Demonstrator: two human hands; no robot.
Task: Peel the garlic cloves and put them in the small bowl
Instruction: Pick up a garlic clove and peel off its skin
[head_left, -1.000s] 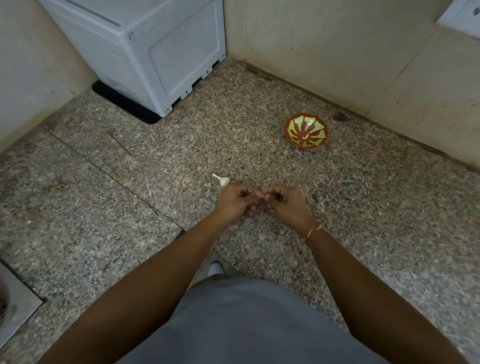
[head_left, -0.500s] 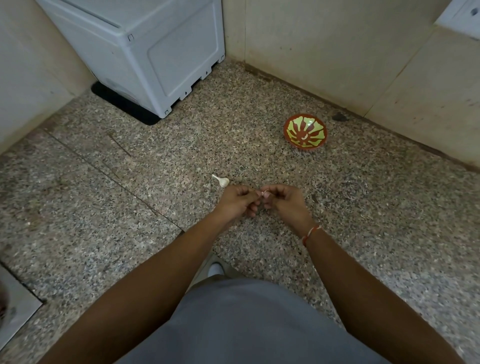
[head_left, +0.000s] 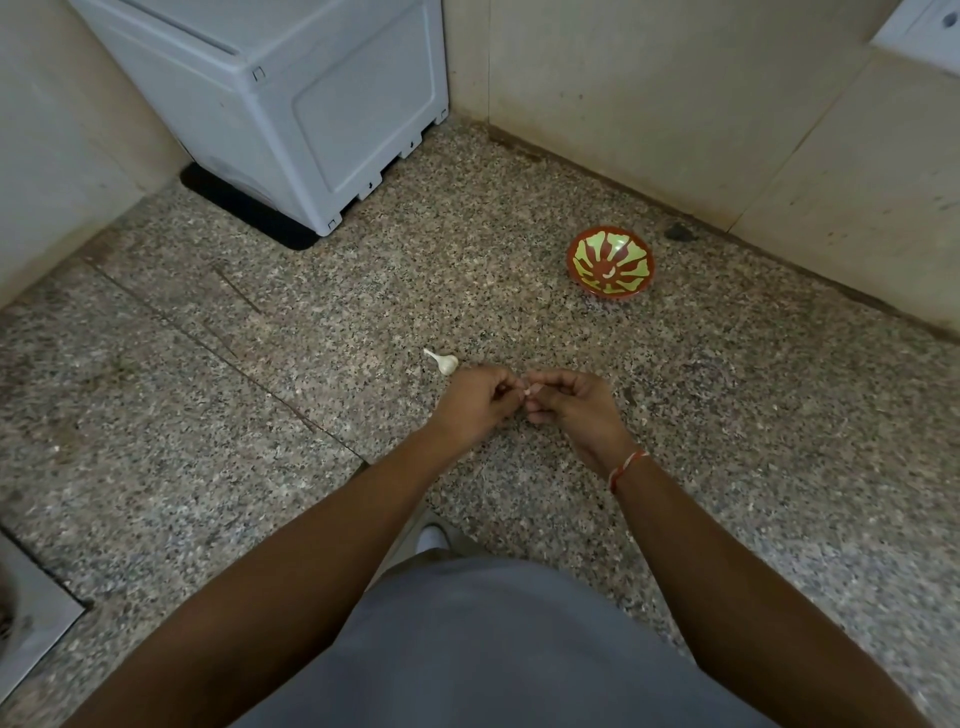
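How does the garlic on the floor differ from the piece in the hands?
The garlic on the floor lies loose, untouched, with its stem tip showing; the clove is pinched between the left hand and the right hand, mostly hidden. The floor piece looks larger. Both are pale.

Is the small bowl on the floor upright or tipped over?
Upright. The small bowl sits on the floor with its patterned inside facing up; a small pale piece lies in it, too small to identify.

Garlic bulb (head_left: 444, 361) left of hands, bowl (head_left: 611, 264) far-right.
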